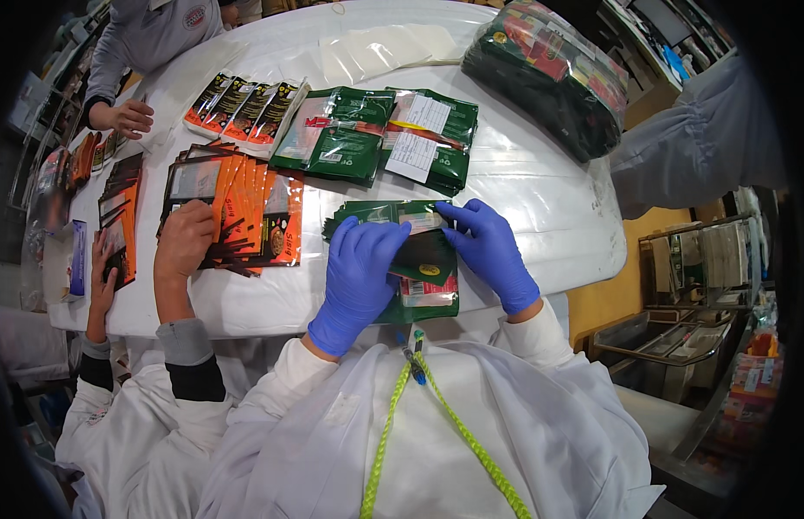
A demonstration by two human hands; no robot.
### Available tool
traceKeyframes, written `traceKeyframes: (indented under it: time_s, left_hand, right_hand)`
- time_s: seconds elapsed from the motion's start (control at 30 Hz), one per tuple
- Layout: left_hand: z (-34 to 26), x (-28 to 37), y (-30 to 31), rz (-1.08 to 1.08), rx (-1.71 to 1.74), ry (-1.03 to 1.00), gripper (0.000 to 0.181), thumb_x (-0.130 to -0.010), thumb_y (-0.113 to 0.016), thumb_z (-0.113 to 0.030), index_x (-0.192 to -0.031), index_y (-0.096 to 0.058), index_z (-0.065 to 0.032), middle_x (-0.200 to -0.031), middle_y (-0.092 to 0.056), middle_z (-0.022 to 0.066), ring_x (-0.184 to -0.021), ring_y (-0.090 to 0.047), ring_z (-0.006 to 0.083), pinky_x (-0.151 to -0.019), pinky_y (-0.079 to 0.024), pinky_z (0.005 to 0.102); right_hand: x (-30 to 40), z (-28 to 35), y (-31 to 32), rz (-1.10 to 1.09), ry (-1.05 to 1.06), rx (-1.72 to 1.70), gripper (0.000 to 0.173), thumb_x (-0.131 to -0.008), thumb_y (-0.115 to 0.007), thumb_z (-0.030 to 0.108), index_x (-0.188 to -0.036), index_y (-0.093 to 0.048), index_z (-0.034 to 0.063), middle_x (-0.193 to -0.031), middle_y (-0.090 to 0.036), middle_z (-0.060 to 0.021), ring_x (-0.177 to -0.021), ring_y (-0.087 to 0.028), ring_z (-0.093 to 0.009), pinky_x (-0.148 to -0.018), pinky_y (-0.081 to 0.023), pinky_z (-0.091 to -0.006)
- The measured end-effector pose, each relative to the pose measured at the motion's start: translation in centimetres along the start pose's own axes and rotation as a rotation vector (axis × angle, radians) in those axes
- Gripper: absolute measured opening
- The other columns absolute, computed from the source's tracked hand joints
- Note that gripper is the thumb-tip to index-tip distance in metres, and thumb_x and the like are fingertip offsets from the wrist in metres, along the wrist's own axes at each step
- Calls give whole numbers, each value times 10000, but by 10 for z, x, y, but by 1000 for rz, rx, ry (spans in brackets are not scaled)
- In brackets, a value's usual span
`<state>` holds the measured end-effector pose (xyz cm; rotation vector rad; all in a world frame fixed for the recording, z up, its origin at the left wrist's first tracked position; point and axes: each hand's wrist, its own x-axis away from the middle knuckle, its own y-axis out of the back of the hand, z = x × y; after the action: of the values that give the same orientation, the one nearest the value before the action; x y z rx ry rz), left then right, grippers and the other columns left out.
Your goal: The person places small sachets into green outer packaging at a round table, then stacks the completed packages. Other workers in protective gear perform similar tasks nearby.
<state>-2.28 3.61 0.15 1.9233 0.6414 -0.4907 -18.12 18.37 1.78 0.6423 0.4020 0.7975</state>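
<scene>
Both of my hands wear blue gloves and work at a fanned stack of green printed plastic pouches (pixel 428 256) at the table's near edge. My left hand (pixel 363 276) holds the stack from its left side, and its palm and fingers cover part of it. At the upper right, my right hand (pixel 493 250) has its thumb and forefinger on the edges of the pouches. Another green pouch with a red and clear panel (pixel 434 295) lies lower, beneath the held ones. Beyond my hands are a bundle of green pouches (pixel 356 139) and a banded bundle with paper slips (pixel 434 143).
To my left, a co-worker's hand (pixel 184 237) rests on fanned orange-and-black pouches (pixel 246 211). Black-and-orange packs (pixel 246 110) lie beyond. A large plastic-wrapped bale of pouches (pixel 548 81) stands at the back right. Another person's hand (pixel 126 119) is across the white-covered table (pixel 532 194).
</scene>
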Motion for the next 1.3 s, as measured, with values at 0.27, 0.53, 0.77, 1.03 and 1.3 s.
traceKeyframes:
  time_s: [0.27, 0.53, 0.77, 1.03, 1.3]
  left_hand:
    - [-2, -9, 3, -21, -99, -15, 573, -580, -723, -38, -1122, -545, -97, -1116, -590, 80, -1049, -559, 300, -1014, -378, 491]
    - [-1, 0, 0, -17, 3, 22, 521, -649, -667, -13, -1147, -541, -100, -1127, -561, 102, -1063, -533, 314, -1027, -349, 501]
    - [1, -4, 1, -7, -64, -7, 612, -610, -709, -40, -1191, -531, -111, -1164, -567, 97, -1078, -544, 308, -1026, -355, 487]
    - [-5, -4, 6, 42, -5, 44, 515, -638, -654, 3, -1129, -537, -98, -1148, -553, 114, -1087, -521, 309, -1026, -349, 489]
    - [1, -3, 3, 66, -71, 8, 640, -579, -758, -118, -1176, -526, -115, -1247, -548, 107, -1169, -503, 323, -1032, -339, 486]
  right_hand:
    - [7, 14, 0, 108, -111, -693, 249, -850, -644, 40, -1079, -703, 116, -911, -645, -63, -807, -641, -175, -708, -505, -274]
    - [1, 0, -2, 49, 24, 90, 292, -871, -621, 49, -1151, -674, 116, -983, -660, -54, -837, -637, -157, -723, -513, -295]
    - [9, 8, -3, 76, -45, -671, 275, -884, -613, 70, -1147, -678, 113, -968, -668, -54, -823, -633, -153, -714, -509, -309]
    - [0, 3, -4, -28, 43, -9, 224, -818, -675, 57, -1029, -723, 115, -808, -599, -83, -739, -616, -239, -687, -504, -312]
    - [8, 7, 0, 75, -48, -580, 289, -913, -614, 87, -1199, -643, 53, -997, -690, -70, -868, -613, -95, -758, -511, -296]
